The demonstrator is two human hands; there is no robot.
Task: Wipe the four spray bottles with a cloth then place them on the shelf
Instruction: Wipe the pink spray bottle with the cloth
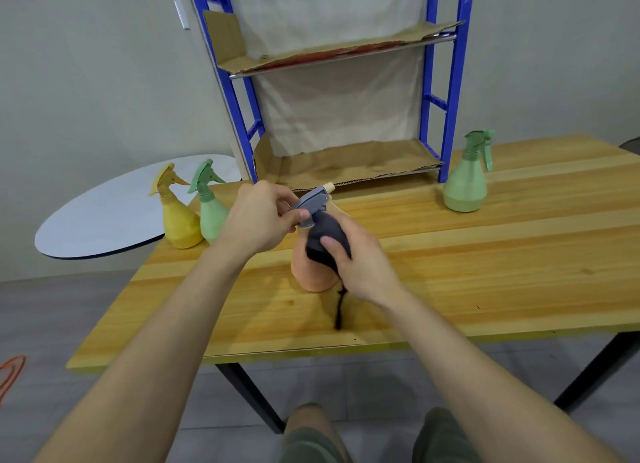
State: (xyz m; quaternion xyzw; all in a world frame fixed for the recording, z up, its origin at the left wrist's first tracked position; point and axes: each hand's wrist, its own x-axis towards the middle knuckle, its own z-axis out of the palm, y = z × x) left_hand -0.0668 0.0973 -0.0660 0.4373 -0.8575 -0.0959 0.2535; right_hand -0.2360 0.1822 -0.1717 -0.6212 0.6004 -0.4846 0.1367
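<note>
The peach plastic spray bottle [311, 272] stands roughly upright on the wooden counter [485, 254] between the hands, its grey nozzle pointing to 1 o'clock. The left hand [263, 216] pinches the trigger head, and the right hand [360, 260] grips a dark cloth [327, 237] against the bottle's shoulder. The blue metal shelf [450, 116] at 12 o'clock holds no bottle yet. A yellow spray bottle [178, 223] and a pale green spray bottle [212, 216] wait at 10 o'clock, and a green spray bottle [465, 182] at 2 o'clock.
</note>
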